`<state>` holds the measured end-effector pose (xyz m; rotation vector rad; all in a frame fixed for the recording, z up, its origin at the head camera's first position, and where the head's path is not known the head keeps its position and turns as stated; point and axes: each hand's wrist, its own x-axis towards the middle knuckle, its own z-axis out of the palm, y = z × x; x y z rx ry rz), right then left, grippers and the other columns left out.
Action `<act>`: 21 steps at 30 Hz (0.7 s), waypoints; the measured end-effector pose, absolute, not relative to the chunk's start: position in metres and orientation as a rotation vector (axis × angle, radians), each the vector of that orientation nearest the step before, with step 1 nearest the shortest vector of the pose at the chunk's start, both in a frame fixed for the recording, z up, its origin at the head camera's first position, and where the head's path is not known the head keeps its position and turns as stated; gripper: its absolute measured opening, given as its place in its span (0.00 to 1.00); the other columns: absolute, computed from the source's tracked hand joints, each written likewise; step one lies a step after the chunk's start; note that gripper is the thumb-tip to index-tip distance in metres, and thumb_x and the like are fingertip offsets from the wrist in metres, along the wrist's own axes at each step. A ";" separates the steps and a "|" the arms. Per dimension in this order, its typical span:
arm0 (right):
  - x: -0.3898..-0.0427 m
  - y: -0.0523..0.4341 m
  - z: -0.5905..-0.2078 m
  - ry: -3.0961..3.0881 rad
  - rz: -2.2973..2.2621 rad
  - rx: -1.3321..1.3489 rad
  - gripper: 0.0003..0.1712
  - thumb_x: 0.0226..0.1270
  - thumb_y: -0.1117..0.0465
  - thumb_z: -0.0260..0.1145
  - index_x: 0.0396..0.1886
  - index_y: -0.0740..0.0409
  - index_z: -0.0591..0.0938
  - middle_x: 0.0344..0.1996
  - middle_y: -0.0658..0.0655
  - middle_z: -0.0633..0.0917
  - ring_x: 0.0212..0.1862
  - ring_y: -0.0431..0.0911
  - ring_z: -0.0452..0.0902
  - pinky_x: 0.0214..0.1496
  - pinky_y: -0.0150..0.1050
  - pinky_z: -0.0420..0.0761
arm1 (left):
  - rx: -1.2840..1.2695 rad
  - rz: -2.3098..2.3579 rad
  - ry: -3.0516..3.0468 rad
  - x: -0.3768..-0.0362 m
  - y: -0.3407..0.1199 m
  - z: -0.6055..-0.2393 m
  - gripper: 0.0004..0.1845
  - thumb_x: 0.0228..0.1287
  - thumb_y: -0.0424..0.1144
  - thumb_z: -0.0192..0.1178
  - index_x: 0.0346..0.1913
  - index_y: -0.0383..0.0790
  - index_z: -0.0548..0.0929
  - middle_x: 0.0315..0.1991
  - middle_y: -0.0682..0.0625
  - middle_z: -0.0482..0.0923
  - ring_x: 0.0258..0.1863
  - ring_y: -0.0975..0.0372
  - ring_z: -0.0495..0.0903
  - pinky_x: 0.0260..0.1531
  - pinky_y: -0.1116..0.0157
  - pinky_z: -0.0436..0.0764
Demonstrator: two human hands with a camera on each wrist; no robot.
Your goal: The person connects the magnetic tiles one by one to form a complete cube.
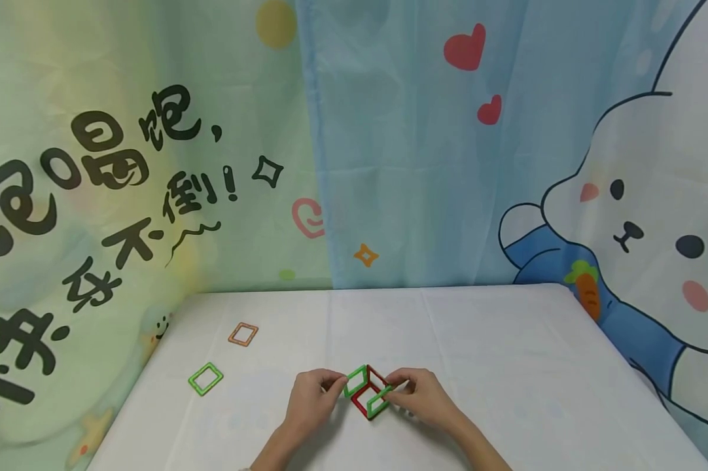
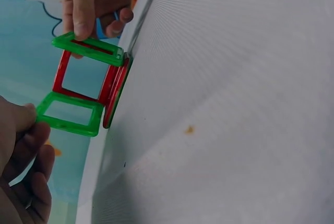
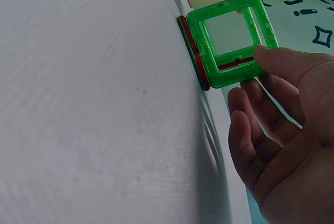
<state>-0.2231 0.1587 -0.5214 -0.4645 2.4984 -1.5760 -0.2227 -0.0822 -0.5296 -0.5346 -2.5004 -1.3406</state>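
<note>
Both hands hold a small box-like build of square, hollow magnetic tiles near the table's front. My left hand [image 1: 314, 400] pinches the edge of its left green tile [image 2: 73, 127] between thumb and fingers. On the other side my right hand [image 1: 427, 396] pinches the right green tile [image 3: 222, 9], thumb on the frame and fingers behind it. Between the two green walls stands a red tile [image 2: 61, 71] at the back. Another red tile [image 1: 359, 406] lies flat as the base, with a dark green edge along its underside in both wrist views.
A loose green tile [image 1: 199, 371] lies flat on the white-covered table [image 1: 507, 366] at the left. Behind it lies an orange tile [image 1: 237, 342]. A printed curtain [image 1: 401, 216] hangs along the table's back edge and sides.
</note>
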 end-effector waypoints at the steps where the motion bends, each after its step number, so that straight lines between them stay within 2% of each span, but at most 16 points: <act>1: -0.223 0.159 -0.521 2.500 -1.576 -0.465 0.14 0.59 0.63 0.72 0.43 0.65 0.84 0.37 0.54 0.86 0.27 0.43 0.78 0.23 0.33 0.74 | -0.534 -1.338 -2.504 -0.223 -0.082 -0.530 0.05 0.64 0.37 0.66 0.33 0.40 0.89 0.23 0.55 0.83 0.19 0.73 0.74 0.20 0.71 0.75; 21: -0.223 0.158 -0.520 2.520 -1.541 -0.464 0.12 0.59 0.63 0.72 0.42 0.63 0.84 0.36 0.52 0.85 0.25 0.43 0.75 0.23 0.33 0.74 | -0.508 -1.378 -2.564 -0.226 -0.079 -0.536 0.07 0.64 0.42 0.65 0.34 0.43 0.89 0.22 0.59 0.81 0.18 0.72 0.72 0.19 0.70 0.73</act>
